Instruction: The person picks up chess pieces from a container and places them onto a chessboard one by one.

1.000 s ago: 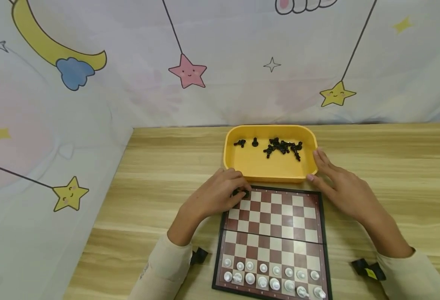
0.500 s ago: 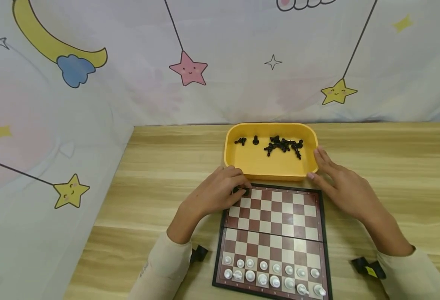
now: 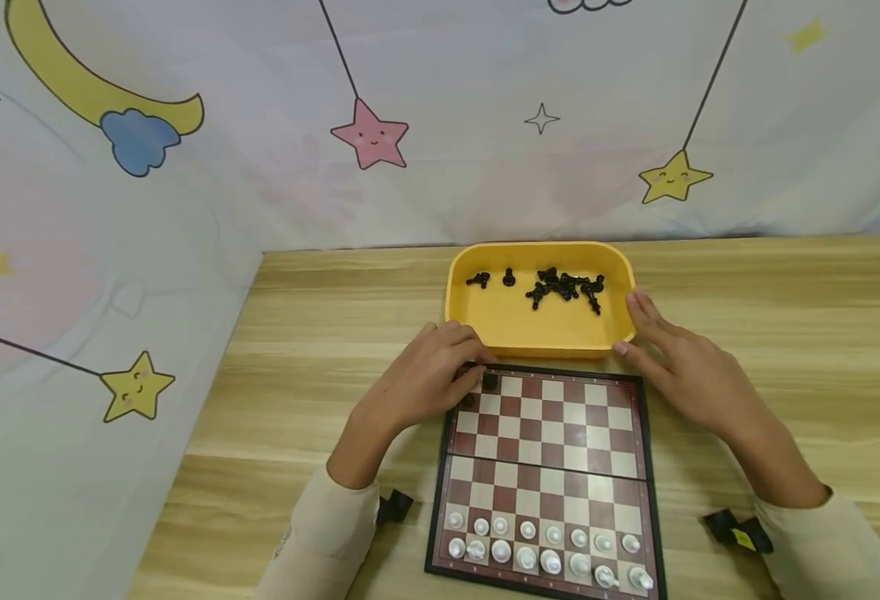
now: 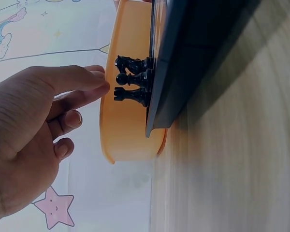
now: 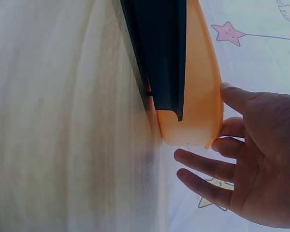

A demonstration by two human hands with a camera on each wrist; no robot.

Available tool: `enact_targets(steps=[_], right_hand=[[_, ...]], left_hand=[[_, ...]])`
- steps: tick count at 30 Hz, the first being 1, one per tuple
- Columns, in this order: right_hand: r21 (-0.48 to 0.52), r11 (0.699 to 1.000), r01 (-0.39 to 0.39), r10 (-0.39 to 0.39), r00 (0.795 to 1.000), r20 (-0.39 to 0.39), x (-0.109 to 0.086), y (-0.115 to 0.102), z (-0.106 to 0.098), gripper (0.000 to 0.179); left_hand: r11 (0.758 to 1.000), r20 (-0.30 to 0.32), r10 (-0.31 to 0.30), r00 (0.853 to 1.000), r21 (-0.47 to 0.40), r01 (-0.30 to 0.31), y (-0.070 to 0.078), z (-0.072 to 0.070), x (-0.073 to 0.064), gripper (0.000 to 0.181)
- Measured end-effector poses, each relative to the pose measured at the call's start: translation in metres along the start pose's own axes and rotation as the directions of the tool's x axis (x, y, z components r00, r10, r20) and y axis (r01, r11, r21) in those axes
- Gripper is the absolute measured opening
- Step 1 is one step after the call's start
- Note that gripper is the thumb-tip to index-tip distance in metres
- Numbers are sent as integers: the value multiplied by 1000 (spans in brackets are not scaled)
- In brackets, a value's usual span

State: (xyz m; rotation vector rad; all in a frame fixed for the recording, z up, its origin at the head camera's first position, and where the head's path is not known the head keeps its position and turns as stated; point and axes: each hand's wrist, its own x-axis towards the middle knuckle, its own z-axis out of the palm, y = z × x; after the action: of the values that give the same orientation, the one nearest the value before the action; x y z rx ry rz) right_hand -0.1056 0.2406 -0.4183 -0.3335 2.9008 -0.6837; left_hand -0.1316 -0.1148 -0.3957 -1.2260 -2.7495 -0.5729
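Observation:
My left hand (image 3: 428, 375) hovers by the far left corner of the chessboard (image 3: 530, 433), fingers loosely bent. In the left wrist view a black knight (image 4: 131, 64), a black pawn (image 4: 135, 79) and a black rook (image 4: 131, 95) stand upright on the board, just apart from the thumb and index tips, with nothing held. My right hand (image 3: 683, 375) touches the right end of the yellow tray (image 3: 530, 337), thumb at its near corner. In the right wrist view the thumb meets the tray's rim, and two other fingers stretch out free below it.
Several black chess pieces (image 3: 560, 285) lie loose in the tray, mostly towards its right. Two rows of white chess pieces (image 3: 526, 557) stand along the board's near edge. Behind the wooden table (image 3: 320, 333) hangs a cloth printed with stars.
My left hand draws back slightly leftward from the board's far left corner, fingers off the piece there, so black pieces show beside it. The right hand keeps its place at the tray.

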Motion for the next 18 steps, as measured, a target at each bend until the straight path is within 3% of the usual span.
enact_targets(steps=[4, 10, 18], right_hand=[[0, 1000, 3, -3, 1000, 1, 2, -1, -3, 76], [11, 1000, -5, 4, 1000, 15, 3, -2, -2, 76], [13, 1000, -10, 10, 1000, 9, 1, -1, 1, 76]], left_hand=[[1000, -70, -1, 998, 27, 3, -2, -3, 1, 12], [999, -184, -18, 983, 31, 24, -6, -5, -1, 15], [997, -270, -78, 960, -2, 80, -16, -4, 2, 13]])
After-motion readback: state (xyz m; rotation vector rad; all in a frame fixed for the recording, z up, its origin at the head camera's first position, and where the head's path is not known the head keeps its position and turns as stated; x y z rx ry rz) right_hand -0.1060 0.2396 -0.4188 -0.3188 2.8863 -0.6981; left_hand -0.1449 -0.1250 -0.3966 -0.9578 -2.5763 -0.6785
